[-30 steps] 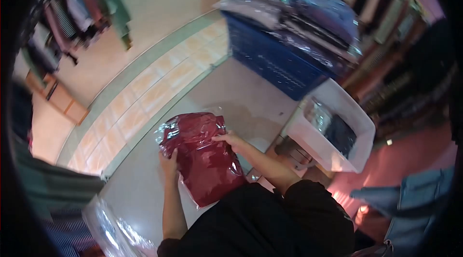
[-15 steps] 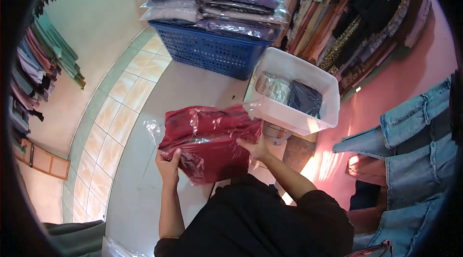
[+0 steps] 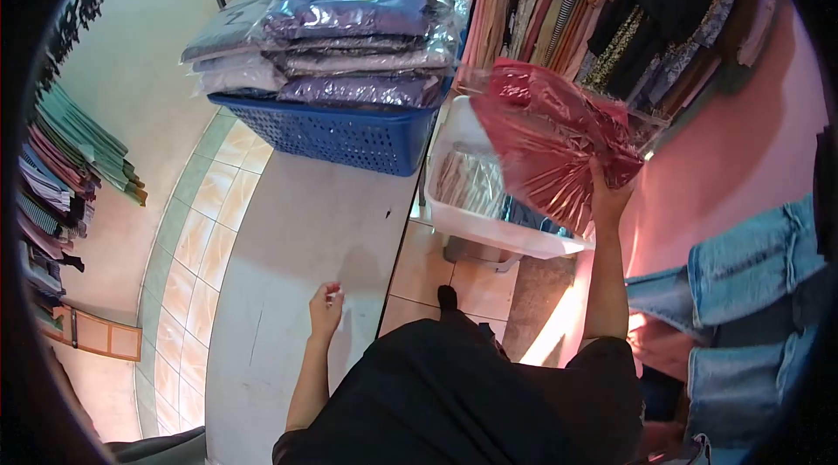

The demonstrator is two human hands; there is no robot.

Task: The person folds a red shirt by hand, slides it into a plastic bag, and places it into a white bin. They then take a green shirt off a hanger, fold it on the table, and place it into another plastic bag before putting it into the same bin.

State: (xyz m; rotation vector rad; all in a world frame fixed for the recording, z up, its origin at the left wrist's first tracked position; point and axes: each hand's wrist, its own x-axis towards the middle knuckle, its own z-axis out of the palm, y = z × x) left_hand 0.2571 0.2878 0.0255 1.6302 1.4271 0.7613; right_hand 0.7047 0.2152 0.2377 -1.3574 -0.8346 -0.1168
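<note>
My right hand [image 3: 608,196] grips the lower edge of a red garment in a clear plastic bag [image 3: 559,137], held up over a white plastic bin [image 3: 515,234]. Inside the bin lie a pale striped packed garment [image 3: 471,179] and a dark one, partly hidden behind the red package. Above the grey-white table, my left hand [image 3: 326,310] is away from the package, its fingers curled; whether something small is between them cannot be made out.
A blue perforated basket [image 3: 349,137] heaped with bagged clothes [image 3: 349,6] stands at the table's far end. Clothes hang on racks at the left and far right. Jeans [image 3: 742,277] hang at the right. A tiled strip [image 3: 196,260] runs left of the table [image 3: 288,238].
The red package has moved from above the table, where both hands held it, to the right over the bin. My left hand has let go of it. The view has shifted.
</note>
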